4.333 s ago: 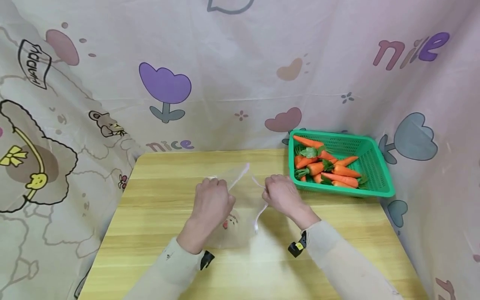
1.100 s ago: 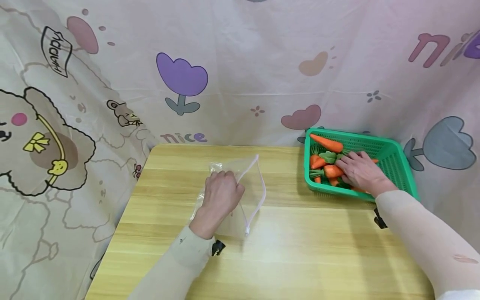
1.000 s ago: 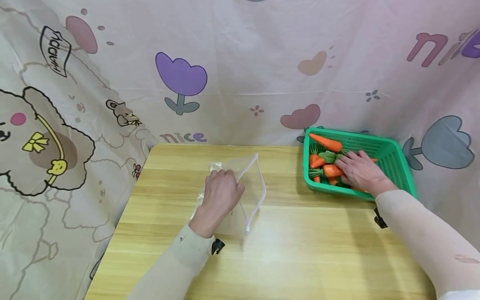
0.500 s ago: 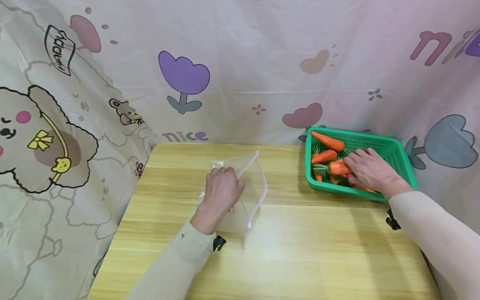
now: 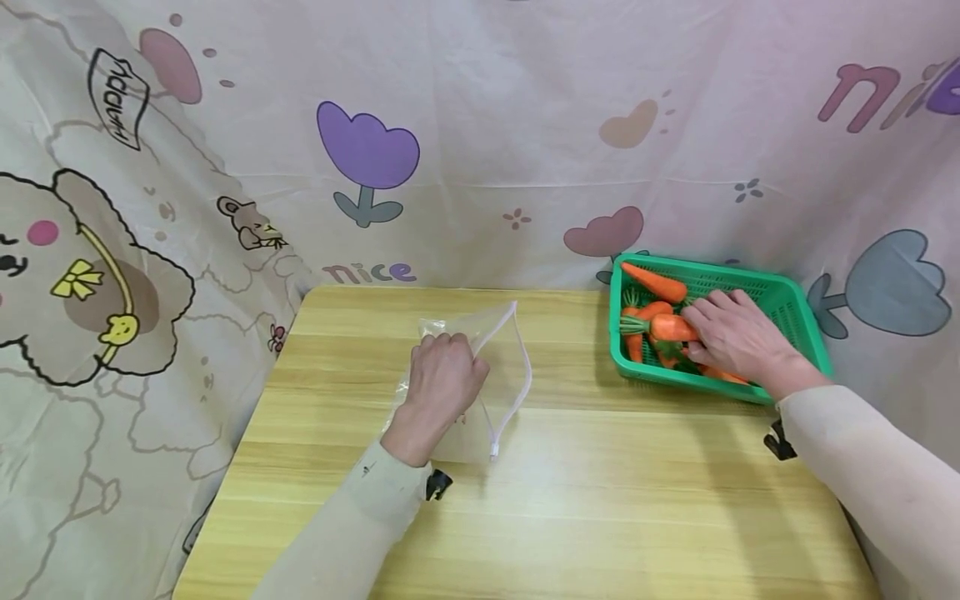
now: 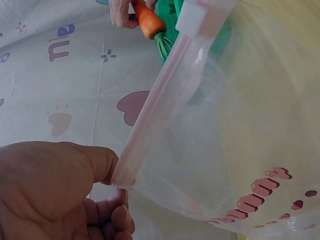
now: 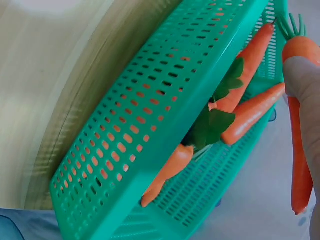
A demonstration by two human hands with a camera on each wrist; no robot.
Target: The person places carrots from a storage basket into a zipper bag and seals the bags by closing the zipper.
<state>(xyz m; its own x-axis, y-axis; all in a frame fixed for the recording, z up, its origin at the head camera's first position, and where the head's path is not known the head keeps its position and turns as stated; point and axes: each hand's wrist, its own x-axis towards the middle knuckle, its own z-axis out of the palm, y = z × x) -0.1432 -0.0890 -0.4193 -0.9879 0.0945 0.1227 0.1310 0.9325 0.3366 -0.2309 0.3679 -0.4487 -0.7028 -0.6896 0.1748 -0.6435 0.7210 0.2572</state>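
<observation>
My left hand (image 5: 441, 385) pinches one edge of a clear plastic zipper bag (image 5: 504, 379), whose mouth gapes toward the right. In the left wrist view, thumb and fingers grip the end of the pink zip strip (image 6: 155, 102), with a white slider (image 6: 191, 19) at its far end. Red lettering (image 6: 255, 195) is printed on the bag. At the right, my right hand (image 5: 738, 337) holds a carrot (image 5: 672, 327) by its thick end over a green basket (image 5: 701, 385). The right wrist view shows that carrot (image 7: 299, 165) above the rim, its green stalks upward.
Several more carrots (image 5: 654, 282) with leafy tops lie in the basket, mostly on its left side. The basket stands at the back right of the wooden table (image 5: 600, 500). A printed curtain (image 5: 480, 133) hangs close behind and along both sides.
My right hand has left the bag's edge, reached right into the basket and taken up a carrot, shifting others there. My left hand keeps hold of the bag, nearly still.
</observation>
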